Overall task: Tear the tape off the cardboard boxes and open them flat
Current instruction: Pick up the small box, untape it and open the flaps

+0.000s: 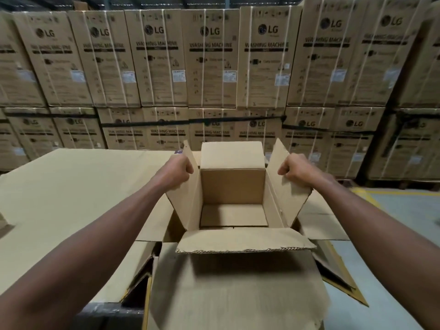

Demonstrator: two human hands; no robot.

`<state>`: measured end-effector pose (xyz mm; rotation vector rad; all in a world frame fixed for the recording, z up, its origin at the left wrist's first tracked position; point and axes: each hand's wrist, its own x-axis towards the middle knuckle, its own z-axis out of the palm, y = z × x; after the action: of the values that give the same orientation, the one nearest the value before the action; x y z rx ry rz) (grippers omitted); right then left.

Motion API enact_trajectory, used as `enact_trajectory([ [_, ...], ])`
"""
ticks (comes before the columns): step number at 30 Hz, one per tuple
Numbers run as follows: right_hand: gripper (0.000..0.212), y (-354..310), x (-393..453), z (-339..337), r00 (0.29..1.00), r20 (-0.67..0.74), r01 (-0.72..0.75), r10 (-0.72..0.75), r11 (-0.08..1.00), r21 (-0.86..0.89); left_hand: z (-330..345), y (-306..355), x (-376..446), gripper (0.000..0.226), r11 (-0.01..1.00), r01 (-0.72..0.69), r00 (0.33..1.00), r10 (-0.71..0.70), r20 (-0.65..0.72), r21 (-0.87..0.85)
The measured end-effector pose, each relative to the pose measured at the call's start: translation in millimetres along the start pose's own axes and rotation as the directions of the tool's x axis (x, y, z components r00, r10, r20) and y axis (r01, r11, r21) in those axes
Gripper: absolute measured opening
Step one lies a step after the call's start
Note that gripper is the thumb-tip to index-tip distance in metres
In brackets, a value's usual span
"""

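Forearms, then box [233, 196]: light, stiff cardboard, open-topped; left hand [177, 169] at nine o'clock, right hand [297, 169] at three, fingers pinching side flaps, best hold.

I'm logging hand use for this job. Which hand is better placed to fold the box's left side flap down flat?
The left hand: it already grips the left flap. The right hand grips the right flap across the opening.
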<state>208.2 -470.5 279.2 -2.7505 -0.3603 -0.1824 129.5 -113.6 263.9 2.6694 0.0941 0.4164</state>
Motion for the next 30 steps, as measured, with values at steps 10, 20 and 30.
enact_trajectory([
  [10,0.030,19.7,2.0,60.7,0.997,0.059,-0.052,0.051,0.999,0.013,44.8,-25.7,-4.2,0.032,1.000,0.025,0.999,-0.024,0.037,-0.015],
  [20,0.031,27.1,9.2,69.4,0.995,0.061,-0.076,0.075,0.997,0.014,54.4,-49.0,5.8,0.034,0.999,0.053,0.997,-0.053,0.062,0.000],
  [30,0.031,31.4,6.1,64.4,0.991,0.057,-0.123,0.118,0.988,0.094,47.4,-58.7,7.6,0.035,0.995,0.096,0.992,-0.094,0.083,-0.018],
])
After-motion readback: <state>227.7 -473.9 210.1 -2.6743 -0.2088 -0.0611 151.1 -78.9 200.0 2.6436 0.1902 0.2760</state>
